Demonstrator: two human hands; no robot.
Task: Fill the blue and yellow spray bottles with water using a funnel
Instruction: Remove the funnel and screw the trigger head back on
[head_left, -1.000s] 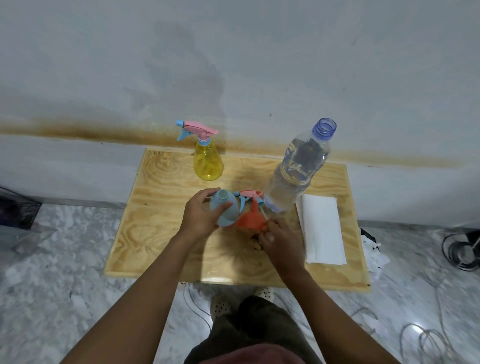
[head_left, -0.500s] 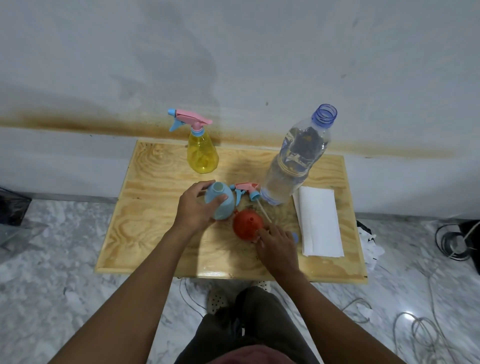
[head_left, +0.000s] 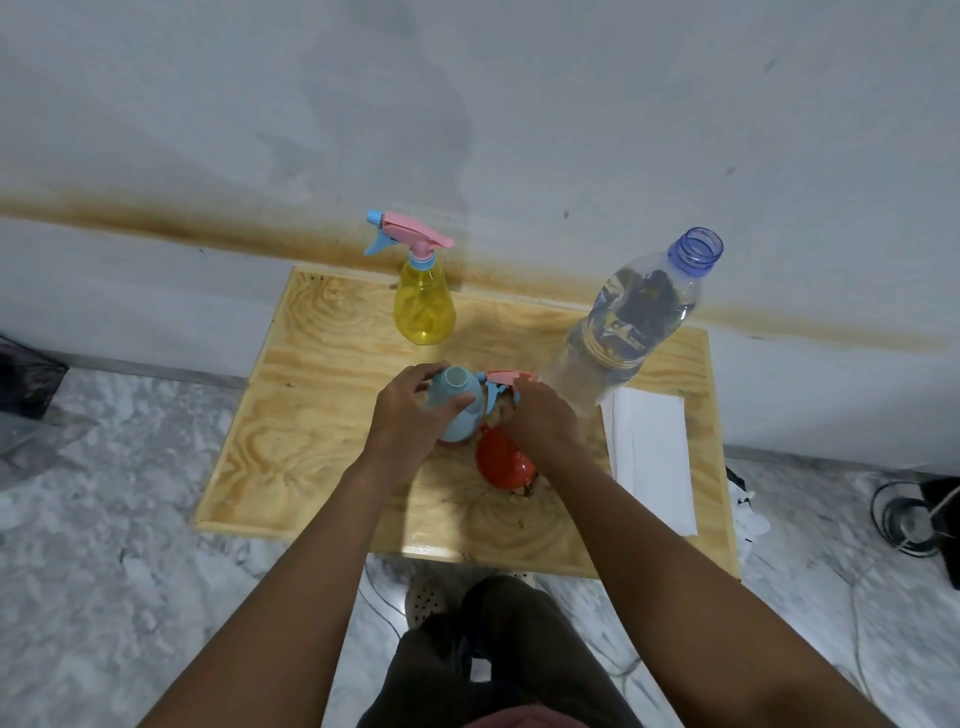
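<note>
A stained grey wall backs a low plywood table (head_left: 322, 415) standing on a marbled floor. The largest thing on it is the clear water bottle (head_left: 623, 332), uncapped and upright at the back right, with a folded white paper (head_left: 654, 457) flat just beside its base. The yellow spray bottle (head_left: 423, 306) stands well apart at the back, its pink trigger head on, so it looks untouched.

The left hand (head_left: 410, 421) wraps its fingers and thumb round the blue spray bottle (head_left: 460, 410) at mid-table, neck open and tipped slightly toward the camera, as it did 1 second ago. The orange funnel (head_left: 504, 460) lies just beside that bottle on its near right, not in the neck.

The change is in the right hand (head_left: 543, 421): half a second ago it sat on the near side of the funnel, and it has now slid back to cover the gap between funnel and water bottle, over the detached trigger head (head_left: 501, 382). Its fingers are curled down, but I cannot tell whether they grip the head, the funnel's spout or nothing. Neither of the 2 bottles seems to have received water yet; seating the funnel looks like the next need.
</note>
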